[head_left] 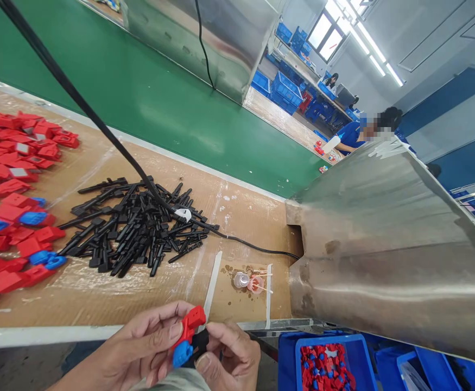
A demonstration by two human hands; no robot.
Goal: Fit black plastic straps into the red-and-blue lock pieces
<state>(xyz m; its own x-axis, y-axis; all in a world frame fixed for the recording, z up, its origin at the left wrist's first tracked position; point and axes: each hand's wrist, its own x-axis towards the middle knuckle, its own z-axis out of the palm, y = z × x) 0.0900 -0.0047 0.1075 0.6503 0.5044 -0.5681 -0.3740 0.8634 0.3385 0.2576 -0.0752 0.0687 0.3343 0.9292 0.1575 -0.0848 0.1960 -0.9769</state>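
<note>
Red clip (189, 324) with blue end and black piece, pinched by left hand (147, 347) and right hand (229, 355) fingers at table (37, 334) edge. One black stick pile (135, 228), one red pile (13, 201), two small cups (248, 281).

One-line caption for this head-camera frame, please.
Both hands, left hand and right hand, hold a red-and-blue plastic piece at the workbench edge, near black parts.
</note>
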